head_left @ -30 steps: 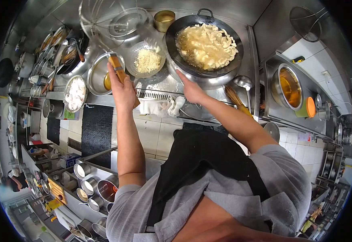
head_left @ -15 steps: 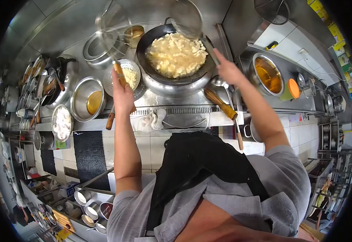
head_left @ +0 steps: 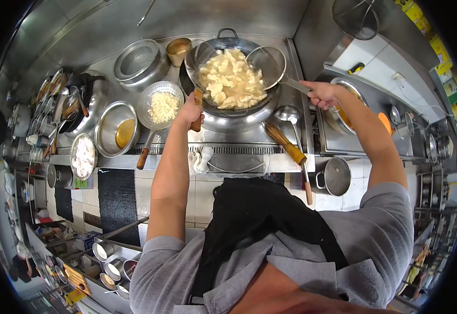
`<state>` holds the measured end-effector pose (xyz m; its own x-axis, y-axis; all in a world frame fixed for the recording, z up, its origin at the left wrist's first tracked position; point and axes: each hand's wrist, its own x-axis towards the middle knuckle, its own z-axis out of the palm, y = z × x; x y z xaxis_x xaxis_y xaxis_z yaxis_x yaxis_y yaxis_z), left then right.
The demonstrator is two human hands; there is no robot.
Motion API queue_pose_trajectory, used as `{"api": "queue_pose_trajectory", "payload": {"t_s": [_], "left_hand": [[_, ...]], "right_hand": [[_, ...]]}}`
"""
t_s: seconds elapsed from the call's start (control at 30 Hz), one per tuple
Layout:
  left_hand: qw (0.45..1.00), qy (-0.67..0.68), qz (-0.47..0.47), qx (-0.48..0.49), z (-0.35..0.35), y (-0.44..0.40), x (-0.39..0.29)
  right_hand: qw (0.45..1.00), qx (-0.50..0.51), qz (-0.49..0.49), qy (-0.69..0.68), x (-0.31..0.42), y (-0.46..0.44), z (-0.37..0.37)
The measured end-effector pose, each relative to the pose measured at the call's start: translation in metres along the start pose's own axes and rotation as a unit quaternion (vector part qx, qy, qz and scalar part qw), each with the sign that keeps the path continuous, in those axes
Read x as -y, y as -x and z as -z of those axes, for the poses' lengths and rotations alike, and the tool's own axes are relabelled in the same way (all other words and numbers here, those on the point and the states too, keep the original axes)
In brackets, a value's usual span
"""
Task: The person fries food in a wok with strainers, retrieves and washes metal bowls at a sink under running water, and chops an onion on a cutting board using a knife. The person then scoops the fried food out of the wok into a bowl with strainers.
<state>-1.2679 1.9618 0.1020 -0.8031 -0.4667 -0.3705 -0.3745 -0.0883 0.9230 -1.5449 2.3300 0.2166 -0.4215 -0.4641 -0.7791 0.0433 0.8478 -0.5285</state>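
Observation:
My left hand is closed around the wooden handle of a wire strainer, whose round mesh is over the left part of the black wok. My right hand grips the metal handle of a second mesh strainer, held over the wok's right side. Between the two meshes lie pale, chunky food pieces in the wok. Left of my left hand rests a perforated ladle with chopped white bits in it.
A steel bowl with yellow liquid and a dish of white food stand left. On the right are a ladle, a bamboo brush and a bowl of oil. A pot is below the counter edge.
Both strainers have come down over the wok, one on each side. My left hand moved right towards it. My right hand has taken hold of the second strainer since the earliest frame.

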Motion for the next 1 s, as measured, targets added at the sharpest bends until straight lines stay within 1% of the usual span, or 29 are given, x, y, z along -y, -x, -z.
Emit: {"api": "queue_pose_trajectory", "payload": {"t_s": [0.07,0.1,0.13,0.17,0.2,0.23,0.27,0.3,0.37,0.4,0.47,0.5,0.53,0.6,0.63,0.7,0.73,0.8,0.83,0.9,0.93,1.0], "left_hand": [[0.996,0.037,0.018,0.075,0.004,-0.005,-0.002],[0.998,0.025,0.015,0.056,0.002,-0.007,0.000],[0.998,0.023,0.012,0.053,0.002,0.001,-0.007],[0.998,-0.033,-0.004,0.043,0.002,0.012,-0.021],[0.995,-0.089,-0.017,0.033,0.001,0.018,-0.030],[0.988,-0.152,-0.034,0.018,0.009,0.008,-0.021],[0.988,-0.151,-0.033,0.014,0.012,0.006,-0.025],[0.966,-0.247,-0.074,-0.011,0.016,0.008,-0.032],[0.915,-0.367,-0.159,-0.048,0.018,0.015,-0.044],[0.914,-0.370,-0.158,-0.045,0.019,0.020,-0.050],[0.904,-0.373,-0.195,-0.072,0.019,0.028,-0.057],[0.903,-0.359,-0.222,-0.086,0.017,0.030,-0.057],[0.903,-0.358,-0.221,-0.084,0.014,0.031,-0.056],[0.969,-0.211,-0.106,-0.069,0.008,0.038,-0.057],[0.970,-0.209,-0.107,-0.068,0.007,0.034,-0.050],[0.984,-0.108,-0.122,-0.077,0.003,0.026,-0.031],[0.984,-0.106,-0.123,-0.076,0.002,0.025,-0.026],[0.993,-0.047,-0.084,-0.067,-0.001,0.025,-0.015],[0.995,-0.040,-0.073,-0.059,-0.002,0.025,-0.010],[0.996,-0.019,-0.065,-0.066,-0.006,0.028,-0.004],[0.996,0.001,-0.058,-0.074,-0.010,0.031,-0.003],[0.996,0.021,-0.048,-0.069,-0.014,0.036,-0.002]], "right_hand": [[0.984,0.092,-0.005,-0.151,-0.009,-0.031,-0.002],[0.985,0.089,0.002,-0.150,-0.009,-0.044,-0.015],[0.973,0.111,0.043,-0.198,-0.019,-0.065,-0.025],[0.968,0.113,0.077,-0.211,-0.020,-0.078,-0.037],[0.953,0.140,0.127,-0.236,-0.034,-0.113,-0.046],[0.947,0.138,0.142,-0.254,-0.031,-0.112,-0.059],[0.940,0.138,0.158,-0.271,-0.023,-0.109,-0.079],[0.939,0.142,0.159,-0.271,-0.021,-0.110,-0.094],[0.928,0.093,0.218,-0.287,-0.026,-0.107,-0.116],[0.927,0.093,0.217,-0.291,-0.030,-0.104,-0.123],[0.921,0.051,0.237,-0.304,-0.038,-0.094,-0.131],[0.915,0.045,0.241,-0.319,-0.045,-0.091,-0.133],[0.915,0.045,0.240,-0.320,-0.053,-0.089,-0.134],[0.896,0.058,0.266,-0.351,-0.067,-0.085,-0.134],[0.897,0.056,0.266,-0.349,-0.073,-0.082,-0.136],[0.884,0.055,0.282,-0.368,-0.079,-0.073,-0.141],[0.885,0.054,0.282,-0.367,-0.078,-0.069,-0.142],[0.897,0.023,0.282,-0.339,-0.075,-0.057,-0.141],[0.898,0.021,0.281,-0.339,-0.069,-0.049,-0.141],[0.910,-0.048,0.287,-0.294,-0.054,-0.035,-0.138],[0.910,-0.049,0.286,-0.295,-0.049,-0.031,-0.134],[0.929,-0.082,0.288,-0.218,-0.042,-0.023,-0.121]]}}
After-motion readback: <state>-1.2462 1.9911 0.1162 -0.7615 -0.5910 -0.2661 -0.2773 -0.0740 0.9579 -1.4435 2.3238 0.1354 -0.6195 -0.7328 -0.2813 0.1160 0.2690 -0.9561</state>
